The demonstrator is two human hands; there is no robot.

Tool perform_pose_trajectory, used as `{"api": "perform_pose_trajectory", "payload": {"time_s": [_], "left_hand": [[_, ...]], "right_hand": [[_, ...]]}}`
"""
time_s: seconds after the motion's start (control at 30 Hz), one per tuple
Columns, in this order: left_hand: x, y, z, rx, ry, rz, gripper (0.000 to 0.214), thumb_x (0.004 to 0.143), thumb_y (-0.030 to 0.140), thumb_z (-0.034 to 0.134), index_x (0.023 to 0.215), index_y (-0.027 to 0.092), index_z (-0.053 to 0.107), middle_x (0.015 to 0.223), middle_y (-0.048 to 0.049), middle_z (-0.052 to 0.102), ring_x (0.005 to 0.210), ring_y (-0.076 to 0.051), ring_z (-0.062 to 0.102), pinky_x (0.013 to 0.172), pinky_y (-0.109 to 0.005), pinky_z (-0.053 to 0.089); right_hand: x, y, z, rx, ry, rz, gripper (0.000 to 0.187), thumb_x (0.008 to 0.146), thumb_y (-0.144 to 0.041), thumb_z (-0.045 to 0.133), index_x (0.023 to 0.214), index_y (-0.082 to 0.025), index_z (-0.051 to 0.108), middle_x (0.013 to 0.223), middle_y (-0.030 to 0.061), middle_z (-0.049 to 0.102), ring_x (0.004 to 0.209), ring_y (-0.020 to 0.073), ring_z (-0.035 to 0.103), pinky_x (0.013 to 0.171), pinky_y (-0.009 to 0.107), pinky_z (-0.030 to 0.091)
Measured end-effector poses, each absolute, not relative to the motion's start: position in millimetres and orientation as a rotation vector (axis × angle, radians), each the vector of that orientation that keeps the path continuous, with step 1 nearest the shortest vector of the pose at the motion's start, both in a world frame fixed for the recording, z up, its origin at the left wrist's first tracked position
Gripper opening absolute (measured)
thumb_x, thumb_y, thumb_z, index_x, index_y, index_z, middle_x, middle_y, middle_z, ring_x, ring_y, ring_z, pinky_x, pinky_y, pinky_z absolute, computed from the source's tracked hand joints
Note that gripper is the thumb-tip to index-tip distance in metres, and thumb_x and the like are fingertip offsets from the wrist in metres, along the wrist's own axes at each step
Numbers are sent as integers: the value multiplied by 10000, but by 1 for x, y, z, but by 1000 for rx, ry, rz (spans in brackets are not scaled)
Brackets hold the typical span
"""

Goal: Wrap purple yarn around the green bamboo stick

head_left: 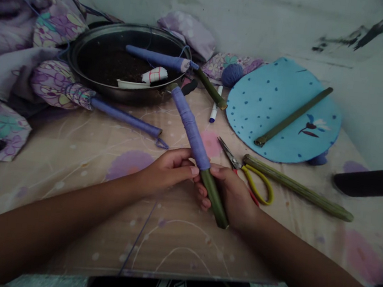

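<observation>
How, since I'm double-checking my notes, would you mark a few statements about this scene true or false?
1. The left hand and right hand both hold the wrapped stick. True.
2. The purple wrapping covers that whole stick. False: its near part is bare green.
3. A bare stick lies across the blue mat. True.
4. The marker and scissors lie on the table. True.
5. The scissors lie left of the wrapped stick. False: they lie to its right.
</observation>
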State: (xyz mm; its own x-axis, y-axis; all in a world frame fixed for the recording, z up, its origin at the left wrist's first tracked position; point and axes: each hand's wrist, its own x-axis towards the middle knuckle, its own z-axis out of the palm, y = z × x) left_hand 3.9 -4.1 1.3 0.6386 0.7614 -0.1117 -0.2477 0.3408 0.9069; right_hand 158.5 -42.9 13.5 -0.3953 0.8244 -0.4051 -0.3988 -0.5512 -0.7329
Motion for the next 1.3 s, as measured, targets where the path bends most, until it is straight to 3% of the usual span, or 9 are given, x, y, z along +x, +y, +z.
{"api": "perform_pose_trajectory", "payload": {"time_s": [0.13, 0.4, 0.57, 0.73, 1.3], "left_hand": [[3, -5, 2, 1011, 579, 702, 231, 732, 234, 673, 897, 124, 554, 653, 21, 607, 600, -88, 608, 592, -198, 485], [4, -6, 0, 981, 476, 633, 257, 775, 240, 659, 915, 155, 460, 647, 10, 644, 567, -146, 657, 534, -263, 545], [5, -5, -2, 980, 477, 628, 286, 800, 264, 636, 1008, 150, 476, 664, -5, 649, 599, -155, 666, 577, -290, 566], [6, -4, -1, 1037, 521, 631, 255, 825, 323, 596, 974, 132, 516, 675, -13, 634, 598, -136, 652, 571, -252, 539], [7, -2, -1, 1066, 581, 638, 242, 821, 268, 588, 1009, 116, 575, 677, 3, 606, 595, -107, 629, 578, -215, 505]], "right_hand": [[161, -42, 13, -961, -747, 2038, 205, 695, -320, 498, 728, -141, 593, 538, 7, 531, 408, 103, 465, 390, 213, 351], [158, -40, 13, -1013, -689, 2110, 175, 697, -312, 467, 711, -160, 552, 580, 12, 539, 450, 119, 499, 434, 250, 440], [155, -42, 13, -1085, -602, 2020, 151, 675, -328, 516, 718, -184, 522, 557, -11, 506, 432, 111, 454, 361, 213, 357], [152, -42, 14, -1109, -528, 1950, 146, 667, -319, 543, 723, -186, 525, 570, -13, 507, 462, 109, 460, 389, 215, 364], [153, -39, 13, -1067, -507, 1942, 165, 680, -329, 569, 726, -173, 543, 597, 6, 517, 514, 126, 473, 402, 217, 354]]}}
